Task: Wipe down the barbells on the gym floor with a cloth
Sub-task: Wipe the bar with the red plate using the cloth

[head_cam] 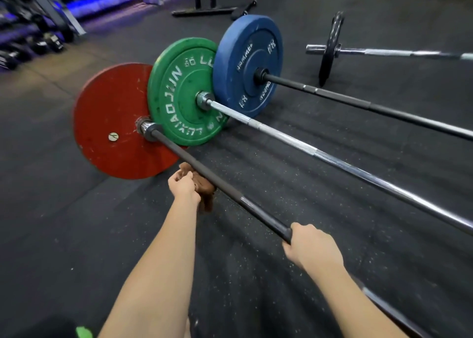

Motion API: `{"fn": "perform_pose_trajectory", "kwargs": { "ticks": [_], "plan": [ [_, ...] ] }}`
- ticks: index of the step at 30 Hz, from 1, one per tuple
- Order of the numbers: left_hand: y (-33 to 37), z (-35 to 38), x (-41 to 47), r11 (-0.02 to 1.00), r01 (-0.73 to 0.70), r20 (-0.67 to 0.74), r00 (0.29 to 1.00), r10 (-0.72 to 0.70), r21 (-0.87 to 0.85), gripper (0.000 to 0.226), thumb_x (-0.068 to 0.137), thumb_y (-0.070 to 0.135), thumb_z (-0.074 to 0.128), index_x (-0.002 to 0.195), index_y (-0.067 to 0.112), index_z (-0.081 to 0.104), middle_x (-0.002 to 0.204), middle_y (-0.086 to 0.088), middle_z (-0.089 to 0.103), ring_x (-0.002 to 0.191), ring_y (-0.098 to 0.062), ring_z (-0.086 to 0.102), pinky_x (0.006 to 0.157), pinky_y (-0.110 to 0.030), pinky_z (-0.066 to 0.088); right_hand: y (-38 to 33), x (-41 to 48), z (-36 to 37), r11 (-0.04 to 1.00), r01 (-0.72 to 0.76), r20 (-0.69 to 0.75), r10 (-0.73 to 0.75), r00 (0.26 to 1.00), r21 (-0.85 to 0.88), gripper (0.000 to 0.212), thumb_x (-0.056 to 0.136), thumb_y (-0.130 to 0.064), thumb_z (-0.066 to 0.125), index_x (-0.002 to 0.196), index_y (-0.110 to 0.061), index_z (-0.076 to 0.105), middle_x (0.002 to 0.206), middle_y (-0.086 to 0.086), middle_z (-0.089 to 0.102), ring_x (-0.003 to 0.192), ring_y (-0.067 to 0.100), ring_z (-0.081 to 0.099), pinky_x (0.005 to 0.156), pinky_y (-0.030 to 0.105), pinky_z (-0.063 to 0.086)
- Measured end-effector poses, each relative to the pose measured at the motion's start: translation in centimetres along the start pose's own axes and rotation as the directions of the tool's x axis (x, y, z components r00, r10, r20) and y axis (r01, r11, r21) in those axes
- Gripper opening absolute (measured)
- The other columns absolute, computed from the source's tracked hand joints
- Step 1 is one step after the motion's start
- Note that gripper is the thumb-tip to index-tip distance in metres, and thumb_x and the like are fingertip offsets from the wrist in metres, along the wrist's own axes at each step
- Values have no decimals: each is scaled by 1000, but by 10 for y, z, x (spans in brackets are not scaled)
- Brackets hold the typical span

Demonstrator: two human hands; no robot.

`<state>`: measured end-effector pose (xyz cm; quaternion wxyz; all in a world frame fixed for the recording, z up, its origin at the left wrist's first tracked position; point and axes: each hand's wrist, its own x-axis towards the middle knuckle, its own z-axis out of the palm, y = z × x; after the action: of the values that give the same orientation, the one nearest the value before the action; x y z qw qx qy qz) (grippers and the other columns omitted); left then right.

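Three barbells lie side by side on the black rubber floor. The nearest, a dark bar (231, 192), carries a red plate (107, 112). My left hand (183, 186) grips a brown cloth (203, 189) wrapped against this bar close to the red plate. My right hand (311, 245) grips the same bar farther along, fingers curled round it. Beyond lies a chrome bar (320, 154) with a green plate (179, 92), then a black bar (368, 106) with a blue plate (247, 63).
A fourth barbell (394, 52) with a thin black plate (330, 48) lies at the far right. A rack base (202, 11) stands at the back. Dumbbells (38, 43) line the lit wall at far left.
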<state>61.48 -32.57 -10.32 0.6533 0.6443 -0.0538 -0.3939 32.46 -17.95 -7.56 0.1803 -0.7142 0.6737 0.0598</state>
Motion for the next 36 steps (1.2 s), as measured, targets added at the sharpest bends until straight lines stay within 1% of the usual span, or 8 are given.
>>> {"fn": "perform_pose_trajectory", "kwargs": {
  "ticks": [4,8,14,19,24,31,34,36],
  "plan": [
    [-14,0,-1,999,31,112,993,-33,17,38,97,2,46,133,6,55,124,-14,69,113,-30,67,101,-45,53,0,1,1,1000,-8,-5,8,1000,-2,27,97,-46,49,108,-22,56,87,-3,55,75,25,56,70,34,47],
    [-55,-7,-29,996,68,150,987,-58,-60,43,88,5,45,129,6,57,120,-23,71,112,-38,69,100,-53,54,-1,-1,0,1000,-18,-8,18,1000,10,29,97,-48,48,108,-22,55,90,-2,57,78,26,59,71,34,46],
    [-62,-10,-88,995,55,130,991,-43,-85,35,99,-9,43,122,11,59,119,-16,70,108,-28,70,101,-45,54,-1,-6,-1,1000,-8,-20,8,1000,2,29,98,-48,48,107,-21,51,87,-3,55,79,26,62,69,35,46],
    [-38,-9,-54,1000,28,147,989,-29,9,27,100,-7,43,112,12,59,119,-13,65,109,-28,64,99,-40,53,-1,-6,-1,1000,3,-29,-4,1000,-21,27,100,-46,50,102,-20,45,99,2,63,84,29,62,71,36,44],
    [-65,-8,-101,995,90,166,982,-94,33,27,105,0,43,125,12,56,113,-6,64,100,-20,64,98,-41,51,-2,-6,-3,1000,-11,-31,11,999,-13,29,100,-46,50,109,-18,51,100,2,64,85,28,63,71,36,46],
    [-98,-10,-124,986,158,225,964,-143,-54,40,99,-9,40,130,11,55,125,-20,67,113,-34,69,105,-52,51,-1,-12,-2,1000,-3,-64,3,998,-7,27,100,-45,50,101,-19,43,99,3,61,78,28,55,69,36,43],
    [-79,-10,-92,995,82,181,981,-69,-64,39,99,-10,39,131,9,53,128,-21,65,115,-32,67,106,-47,51,-1,-12,-2,1000,3,-63,-5,998,-29,30,101,-46,50,107,-17,47,99,3,61,79,28,57,69,36,44],
    [-68,-14,-76,993,92,210,975,-76,-67,36,98,-4,40,130,6,53,126,-25,67,106,-29,70,95,-40,57,-1,-10,0,999,7,-64,-10,998,-37,32,101,-47,50,111,-17,50,97,2,60,78,27,58,69,36,45]
  ]
}}
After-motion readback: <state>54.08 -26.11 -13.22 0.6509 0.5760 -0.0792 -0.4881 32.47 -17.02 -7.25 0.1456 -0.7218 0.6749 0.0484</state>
